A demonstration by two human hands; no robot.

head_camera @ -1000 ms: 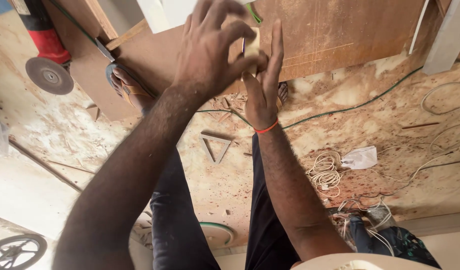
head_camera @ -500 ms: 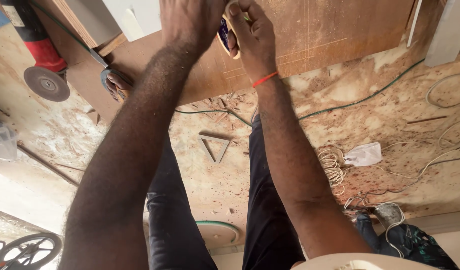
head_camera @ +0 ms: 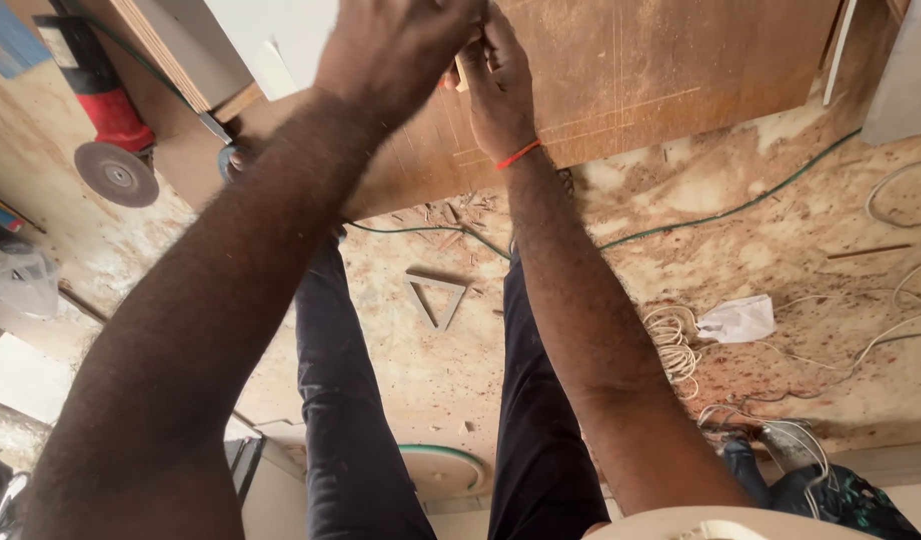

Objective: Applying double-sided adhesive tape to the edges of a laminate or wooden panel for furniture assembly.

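Brown wood panel point(head_camera: 620, 80) matt, scored; floor point(head_camera: 780, 230) rough, sawdust-coated; grinder disc point(head_camera: 117, 174) dull metal.

Both hands point(head_camera: 450, 60) meet against the brown panel point(head_camera: 660, 70).

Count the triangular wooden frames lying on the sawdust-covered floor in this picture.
1. The triangular wooden frame lies on the floor between the person's legs, below the brown board. Others may be hidden behind the arms.
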